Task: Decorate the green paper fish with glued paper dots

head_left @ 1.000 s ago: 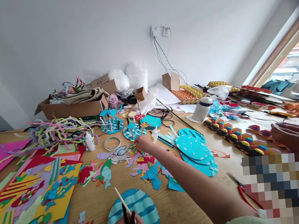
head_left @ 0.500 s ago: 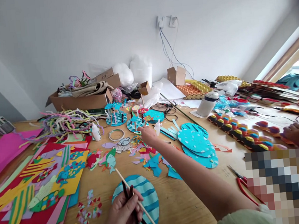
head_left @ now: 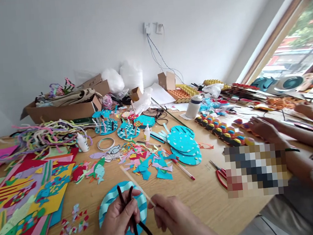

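My left hand (head_left: 120,217) is closed around dark brown pipe cleaners (head_left: 135,227); their short ends poke up above the fingers and the long ends hang below. My right hand (head_left: 175,218) pinches the near end of a thin wooden stick (head_left: 145,196), which slants up and left past my left fingertips. Whether the left fingers touch the stick, I cannot tell. Under both hands lies a round blue card with wavy light stripes (head_left: 104,207), partly hidden by the left hand. Small paper scraps (head_left: 72,225) are to its left, and a teal paper fish (head_left: 98,171) lies beyond it.
Coloured paper sheets with fish (head_left: 53,185) spread at left. Glue bottles (head_left: 82,143), a tape ring (head_left: 106,144) and blue discs (head_left: 184,142) lie farther back. Red-handled scissors (head_left: 220,176) lie at right, near another person's hands (head_left: 264,128) and painted egg-carton pieces (head_left: 218,130).
My right hand has come back from reaching across the table and now grips the stick's near end. My left hand still holds the pipe cleaners. The view has turned right.
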Action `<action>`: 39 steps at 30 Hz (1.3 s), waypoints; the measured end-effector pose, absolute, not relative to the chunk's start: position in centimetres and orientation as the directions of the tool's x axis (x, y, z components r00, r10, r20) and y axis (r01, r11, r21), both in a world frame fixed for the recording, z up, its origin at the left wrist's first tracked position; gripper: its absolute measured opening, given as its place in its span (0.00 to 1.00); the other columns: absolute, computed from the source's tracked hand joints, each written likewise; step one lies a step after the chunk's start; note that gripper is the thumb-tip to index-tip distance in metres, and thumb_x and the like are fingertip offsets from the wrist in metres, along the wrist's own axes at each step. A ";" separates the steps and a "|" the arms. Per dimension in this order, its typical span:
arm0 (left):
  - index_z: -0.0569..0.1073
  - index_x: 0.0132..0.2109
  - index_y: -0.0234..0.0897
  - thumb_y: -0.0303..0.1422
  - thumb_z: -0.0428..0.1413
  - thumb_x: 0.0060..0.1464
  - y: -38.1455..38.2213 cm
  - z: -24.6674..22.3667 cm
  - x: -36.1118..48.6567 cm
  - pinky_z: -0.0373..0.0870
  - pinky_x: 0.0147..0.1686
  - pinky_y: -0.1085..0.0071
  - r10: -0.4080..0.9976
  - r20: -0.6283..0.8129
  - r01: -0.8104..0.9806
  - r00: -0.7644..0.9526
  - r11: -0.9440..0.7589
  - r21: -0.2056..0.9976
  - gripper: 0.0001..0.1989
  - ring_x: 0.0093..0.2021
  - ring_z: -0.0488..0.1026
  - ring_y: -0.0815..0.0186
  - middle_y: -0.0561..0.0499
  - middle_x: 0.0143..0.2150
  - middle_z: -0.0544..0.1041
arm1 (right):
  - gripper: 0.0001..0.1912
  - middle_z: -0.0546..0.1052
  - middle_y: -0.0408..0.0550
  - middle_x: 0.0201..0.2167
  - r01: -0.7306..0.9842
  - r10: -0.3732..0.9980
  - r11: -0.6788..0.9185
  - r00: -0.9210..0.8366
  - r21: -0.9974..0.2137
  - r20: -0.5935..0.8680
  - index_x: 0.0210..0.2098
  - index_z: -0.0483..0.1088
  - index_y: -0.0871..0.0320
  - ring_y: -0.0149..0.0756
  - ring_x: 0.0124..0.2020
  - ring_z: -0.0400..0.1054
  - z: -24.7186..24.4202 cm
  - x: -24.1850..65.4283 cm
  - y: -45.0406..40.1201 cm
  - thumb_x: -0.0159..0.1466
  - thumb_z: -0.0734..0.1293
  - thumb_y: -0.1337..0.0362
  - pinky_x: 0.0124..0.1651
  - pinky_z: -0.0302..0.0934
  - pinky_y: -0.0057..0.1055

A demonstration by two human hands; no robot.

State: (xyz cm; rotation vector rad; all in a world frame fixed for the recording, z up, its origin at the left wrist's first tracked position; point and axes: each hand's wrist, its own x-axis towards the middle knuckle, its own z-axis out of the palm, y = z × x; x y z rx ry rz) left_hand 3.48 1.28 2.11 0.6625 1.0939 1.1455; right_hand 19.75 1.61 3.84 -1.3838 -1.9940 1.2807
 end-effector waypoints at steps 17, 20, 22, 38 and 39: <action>0.70 0.35 0.35 0.42 0.58 0.44 2.7 0.0 10.5 0.64 0.31 0.70 0.877 -0.355 -0.375 0.323 0.463 0.803 0.15 0.32 0.71 0.64 0.51 0.28 0.73 | 0.03 0.71 0.43 0.26 0.732 0.991 0.041 -0.115 -0.680 -0.063 0.27 0.65 0.57 0.32 0.28 0.62 -0.3 22.8 1.0 0.51 0.61 0.69 0.32 0.53 0.25; 0.69 0.34 0.35 0.42 0.60 0.42 2.8 -0.6 10.6 0.66 0.33 0.68 0.875 -0.365 -0.372 0.319 0.470 0.800 0.16 0.33 0.71 0.63 0.51 0.29 0.73 | 0.06 0.69 0.41 0.21 0.660 0.981 0.026 -0.160 -0.751 -0.107 0.22 0.64 0.58 0.30 0.24 0.61 -0.4 24.2 1.3 0.54 0.59 0.66 0.29 0.52 0.24; 0.69 0.36 0.34 0.39 0.60 0.43 2.8 -1.0 10.9 0.67 0.36 0.67 0.869 -0.364 -0.365 0.336 0.476 0.800 0.15 0.34 0.71 0.64 0.51 0.29 0.72 | 0.11 0.64 0.39 0.17 0.615 0.987 -0.027 -0.108 -0.788 -0.119 0.20 0.62 0.58 0.29 0.22 0.58 -0.4 25.3 1.5 0.56 0.58 0.62 0.27 0.51 0.24; 0.75 0.42 0.40 0.21 0.54 0.40 5.6 -0.3 13.5 0.56 0.51 0.64 0.972 0.057 0.099 0.229 -0.081 0.992 0.20 0.50 0.65 0.55 0.44 0.47 0.72 | 0.15 0.63 0.40 0.15 0.650 0.973 -0.124 0.227 -0.749 0.036 0.25 0.62 0.56 0.32 0.19 0.57 1.8 30.9 2.2 0.58 0.57 0.51 0.23 0.50 0.26; 0.76 0.37 0.40 0.23 0.55 0.41 5.7 0.2 13.3 0.60 0.46 0.65 0.974 0.044 0.081 0.223 -0.064 0.995 0.15 0.45 0.68 0.56 0.45 0.42 0.74 | 0.16 0.62 0.39 0.15 0.612 0.981 -0.098 0.192 -0.785 0.027 0.23 0.61 0.56 0.31 0.19 0.57 2.0 30.7 2.0 0.58 0.57 0.51 0.23 0.50 0.26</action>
